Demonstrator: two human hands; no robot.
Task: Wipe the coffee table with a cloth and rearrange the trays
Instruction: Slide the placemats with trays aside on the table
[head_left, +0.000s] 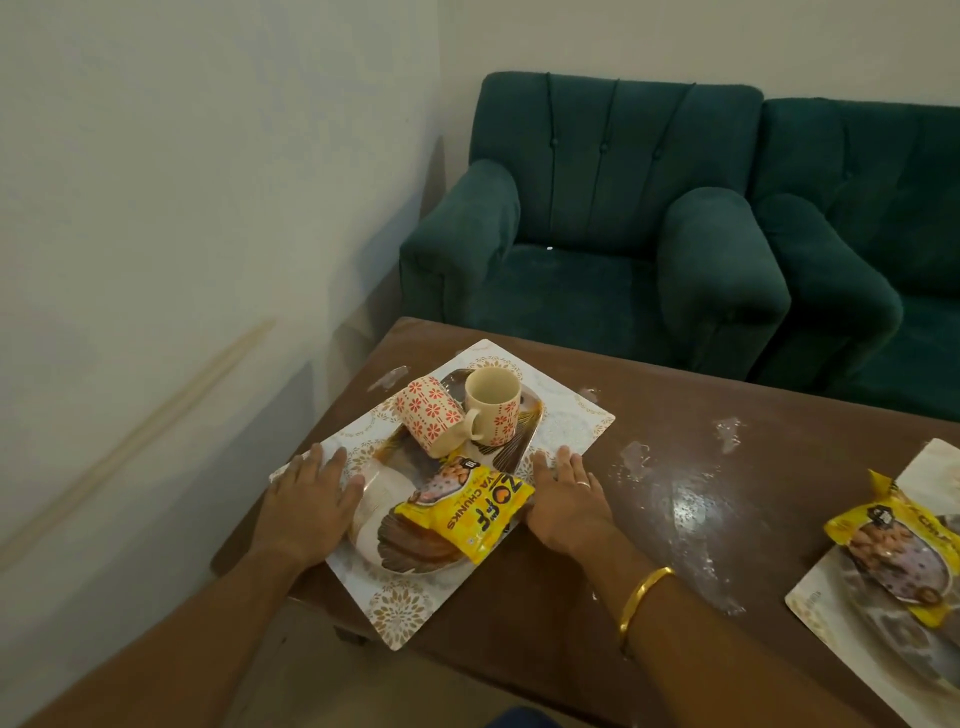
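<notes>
A white patterned placemat lies at the left end of the brown coffee table. On it rests a brown leaf-shaped tray carrying two cream mugs with red flowers, one tipped on its side and one upright, plus a yellow snack packet. My left hand lies flat on the mat against the tray's left edge. My right hand lies flat at the tray's right edge, fingers apart. No cloth is in view.
A second mat with a tray and another yellow packet sits at the right edge. White smears and crumbs mark the tabletop between them. Two green armchairs stand behind the table; a wall is on the left.
</notes>
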